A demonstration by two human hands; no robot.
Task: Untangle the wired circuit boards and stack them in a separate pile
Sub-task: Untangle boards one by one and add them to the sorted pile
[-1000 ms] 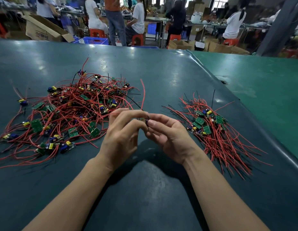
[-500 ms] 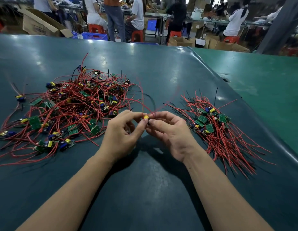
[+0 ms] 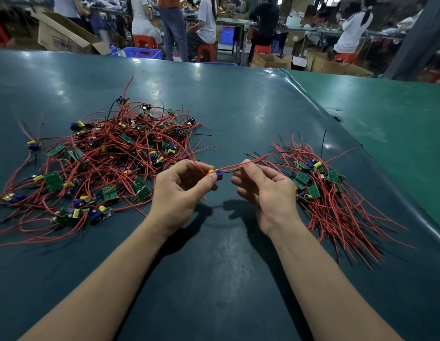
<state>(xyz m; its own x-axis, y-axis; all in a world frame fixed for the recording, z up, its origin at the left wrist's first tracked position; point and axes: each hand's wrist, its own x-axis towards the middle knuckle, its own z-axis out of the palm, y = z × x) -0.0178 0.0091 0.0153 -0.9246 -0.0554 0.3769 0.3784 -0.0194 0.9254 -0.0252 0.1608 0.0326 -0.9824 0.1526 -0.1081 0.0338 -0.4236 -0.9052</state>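
A tangled heap of small green circuit boards with red wires [image 3: 110,163] spreads over the left of the dark table. A tidier pile of boards [image 3: 319,190], wires fanned toward me, lies at the right. Between them my left hand [image 3: 182,193] pinches one small board [image 3: 215,174] with a yellow and a blue part at its fingertips. My right hand [image 3: 265,190] pinches that board's red wires [image 3: 241,164] just to the right, and the wires run on toward the right pile.
The dark green table surface [image 3: 214,267] meets a lighter green table [image 3: 386,119] at the right along a raised seam. Behind the far edge stand cardboard boxes [image 3: 63,35], a blue crate [image 3: 142,52], red stools and several people.
My hands have drawn apart. The board stays in my left fingertips while my right hand has slid rightward along its red wires, pulling them straight and free of the left heap.
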